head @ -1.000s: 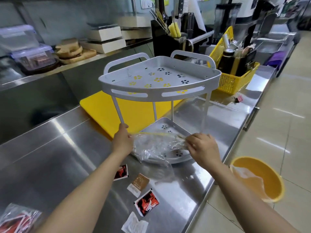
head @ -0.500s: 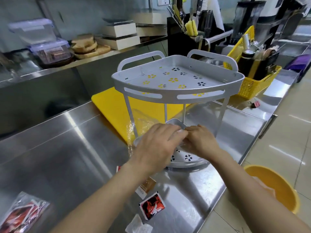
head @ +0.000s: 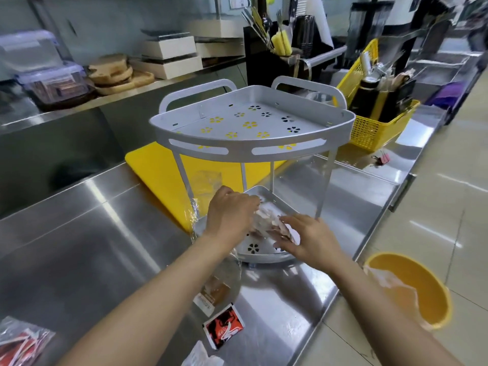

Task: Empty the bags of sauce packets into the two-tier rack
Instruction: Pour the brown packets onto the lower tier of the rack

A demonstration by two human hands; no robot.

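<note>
A grey two-tier corner rack (head: pixel 250 150) stands on the steel counter (head: pixel 79 247); its top tier holds nothing. My left hand (head: pixel 229 215) reaches into the lower tier and grips a clear plastic bag (head: pixel 195 210) that trails down by the rack's left leg. Pale sauce packets (head: pixel 266 224) lie between my hands on the lower tier. My right hand (head: pixel 306 239) rests with fingers spread at the tier's front edge, touching the packets. Loose packets lie in front of the rack: a brown one (head: pixel 211 291), a red-black one (head: pixel 224 328). Another bag of red packets (head: pixel 21 344) sits at the bottom left.
A yellow cutting board (head: pixel 155 170) lies behind the rack. A yellow basket (head: pixel 369 128) with bottles stands at the back right. An orange bucket (head: pixel 412 286) stands on the floor past the counter edge. Boxes and wooden boards fill the back shelf.
Both hands moved from the front of the rack into the lower tier. The bag went from stretched between my hands to tipped over the tier, and packets now lie there.
</note>
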